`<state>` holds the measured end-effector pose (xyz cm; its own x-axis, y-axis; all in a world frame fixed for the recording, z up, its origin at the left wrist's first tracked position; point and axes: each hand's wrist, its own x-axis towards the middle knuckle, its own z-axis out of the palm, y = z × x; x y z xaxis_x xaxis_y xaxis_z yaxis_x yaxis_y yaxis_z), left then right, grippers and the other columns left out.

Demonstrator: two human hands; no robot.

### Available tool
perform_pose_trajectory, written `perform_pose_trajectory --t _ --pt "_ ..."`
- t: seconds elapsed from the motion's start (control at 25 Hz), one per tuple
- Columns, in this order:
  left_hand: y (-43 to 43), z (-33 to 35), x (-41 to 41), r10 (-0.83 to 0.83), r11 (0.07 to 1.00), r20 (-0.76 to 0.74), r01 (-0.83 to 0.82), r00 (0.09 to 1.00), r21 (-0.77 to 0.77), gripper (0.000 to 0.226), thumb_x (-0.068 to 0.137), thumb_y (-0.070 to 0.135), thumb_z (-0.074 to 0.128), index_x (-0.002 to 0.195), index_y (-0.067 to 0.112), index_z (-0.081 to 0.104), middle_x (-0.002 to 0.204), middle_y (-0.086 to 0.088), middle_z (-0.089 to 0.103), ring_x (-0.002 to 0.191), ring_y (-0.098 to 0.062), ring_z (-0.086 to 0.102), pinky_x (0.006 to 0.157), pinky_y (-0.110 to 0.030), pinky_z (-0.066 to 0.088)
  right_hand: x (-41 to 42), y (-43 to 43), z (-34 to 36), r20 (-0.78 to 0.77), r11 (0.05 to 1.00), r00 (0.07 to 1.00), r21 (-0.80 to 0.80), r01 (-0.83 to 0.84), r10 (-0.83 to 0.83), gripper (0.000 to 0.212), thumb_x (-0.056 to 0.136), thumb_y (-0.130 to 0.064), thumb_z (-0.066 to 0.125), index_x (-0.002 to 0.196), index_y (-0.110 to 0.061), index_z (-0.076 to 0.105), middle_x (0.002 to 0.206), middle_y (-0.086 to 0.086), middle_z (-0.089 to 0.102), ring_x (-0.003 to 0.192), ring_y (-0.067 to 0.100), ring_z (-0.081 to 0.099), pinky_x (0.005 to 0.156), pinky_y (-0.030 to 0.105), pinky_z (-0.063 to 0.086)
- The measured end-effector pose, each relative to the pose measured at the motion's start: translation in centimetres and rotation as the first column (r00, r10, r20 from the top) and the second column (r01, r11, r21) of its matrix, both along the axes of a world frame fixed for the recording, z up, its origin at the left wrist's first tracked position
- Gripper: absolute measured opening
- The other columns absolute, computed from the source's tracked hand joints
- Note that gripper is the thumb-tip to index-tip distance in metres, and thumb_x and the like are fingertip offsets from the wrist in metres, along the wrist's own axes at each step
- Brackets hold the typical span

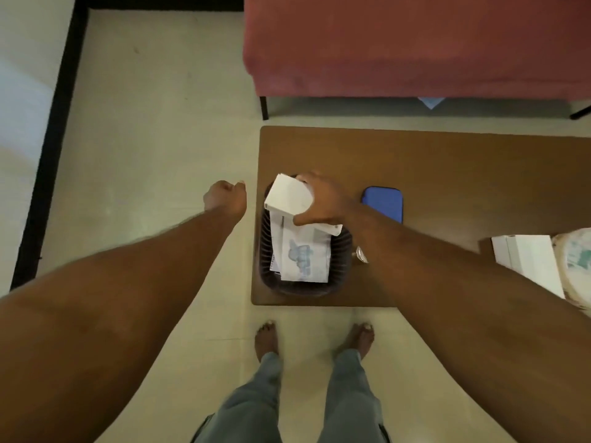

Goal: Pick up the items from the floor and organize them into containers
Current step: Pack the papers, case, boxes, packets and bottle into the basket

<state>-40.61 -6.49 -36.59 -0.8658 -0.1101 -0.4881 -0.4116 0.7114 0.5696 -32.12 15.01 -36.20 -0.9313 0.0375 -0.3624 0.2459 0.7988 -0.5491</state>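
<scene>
A dark ribbed plastic basket (267, 238) stands on the left end of a low brown table (447, 161). White papers with a blue print (303, 257) lie inside it. My right hand (323, 199) grips a small white box (287, 195) over the far end of the basket. My left hand (225, 196) hangs over the floor just left of the table, fingers curled, holding nothing.
A blue case (383, 203) lies on the table right of the basket. A white box (527, 260) and a round patterned item (575, 263) sit at the table's right end. A red sofa (415, 43) stands beyond. My bare feet are at the near edge.
</scene>
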Motion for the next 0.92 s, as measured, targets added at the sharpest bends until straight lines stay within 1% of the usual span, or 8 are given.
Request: perform_pose_trajectory --t 0.12,0.2,0.36,0.6,0.68,0.8,0.84,0.92 --pt "-1.6 -1.9 0.1 -0.013 1.0 0.017 0.013 1.0 0.017 0.036 0.095 0.042 0.055 0.069 0.018 0.047 0.072 0.0 0.054 0.07 -0.023 0.052 0.069 -0.031 0.042 0.1 -0.8 -3.1 0.108 0.987 0.992 0.139 -0.085 0.071 0.107 0.061 -0.053 0.088 0.15 -0.015 0.042 0.148 0.007 0.049 0.136 0.028 0.045 0.111 0.047 0.038" --pt "-2.3 -3.6 -0.1 -0.025 1.0 0.035 0.025 0.999 0.016 0.038 0.096 0.043 0.054 0.068 0.018 0.044 0.072 0.0 0.052 0.068 -0.023 0.05 0.068 -0.032 0.043 -0.2 -1.4 -5.2 0.128 0.966 0.989 0.237 -0.101 0.072 0.104 0.062 -0.049 0.088 0.148 -0.017 0.039 0.142 0.008 0.052 0.132 0.031 0.048 0.106 0.052 0.038" --pt "-3.2 -6.9 0.1 -0.05 0.999 0.062 0.049 0.997 0.019 0.04 0.096 0.044 0.055 0.068 0.018 0.041 0.073 -0.001 0.052 0.067 -0.022 0.049 0.067 -0.032 0.045 -0.6 -2.6 -8.9 0.107 0.958 0.993 0.275 -0.075 0.046 0.087 0.063 -0.038 0.09 0.134 -0.018 0.045 0.13 0.007 0.056 0.121 0.032 0.052 0.096 0.048 0.041" --pt "-2.1 -8.1 0.7 -0.113 0.993 0.05 0.115 0.992 -0.027 0.038 0.098 0.045 0.051 0.075 0.016 0.048 0.08 -0.006 0.057 0.073 -0.024 0.052 0.07 -0.035 0.046 1.0 -2.6 -10.5 0.028 0.966 0.996 0.243 -0.088 0.083 0.078 0.059 -0.03 0.091 0.127 -0.019 0.054 0.134 0.004 0.056 0.124 0.028 0.05 0.1 0.044 0.04" --pt "-1.3 -6.7 0.1 -0.094 0.994 0.003 0.095 0.996 -0.047 0.039 0.1 0.047 0.047 0.079 0.014 0.052 0.08 -0.004 0.057 0.074 -0.024 0.053 0.069 -0.035 0.043 1.0 -2.2 -9.5 -0.045 0.977 0.995 0.199 -0.077 0.088 0.062 0.065 -0.038 0.084 0.119 -0.02 0.06 0.131 0.002 0.056 0.124 0.027 0.049 0.098 0.047 0.044" --pt "0.5 -3.5 -1.3 -0.044 0.997 -0.108 0.036 0.993 -0.069 0.044 0.101 0.05 0.041 0.083 0.012 0.056 0.084 -0.004 0.059 0.079 -0.026 0.056 0.075 -0.036 0.046 0.5 -0.8 -6.3 -0.247 0.997 0.969 0.065 0.041 -0.024 0.023 0.074 -0.034 0.069 0.09 -0.019 0.063 0.099 -0.001 0.061 0.094 0.021 0.055 0.077 0.044 0.052" --pt "1.4 -2.4 -1.6 -0.023 0.998 -0.145 0.015 0.989 -0.056 0.044 0.101 0.05 0.041 0.085 0.013 0.056 0.086 -0.004 0.06 0.081 -0.026 0.056 0.077 -0.036 0.047 0.4 0.0 -4.7 -0.307 0.994 0.948 0.038 0.103 -0.086 0.014 0.076 -0.03 0.066 0.083 -0.019 0.061 0.09 -0.002 0.06 0.085 0.019 0.055 0.071 0.041 0.051" --pt "3.8 0.1 -1.9 0.012 1.0 -0.21 -0.013 0.978 -0.006 0.042 0.1 0.05 0.041 0.085 0.013 0.055 0.085 -0.002 0.059 0.081 -0.026 0.056 0.078 -0.037 0.047 0.4 2.3 -1.1 -0.389 0.974 0.899 0.024 0.227 -0.2 0.009 0.077 -0.025 0.063 0.074 -0.019 0.057 0.082 -0.003 0.058 0.077 0.018 0.055 0.063 0.037 0.05"
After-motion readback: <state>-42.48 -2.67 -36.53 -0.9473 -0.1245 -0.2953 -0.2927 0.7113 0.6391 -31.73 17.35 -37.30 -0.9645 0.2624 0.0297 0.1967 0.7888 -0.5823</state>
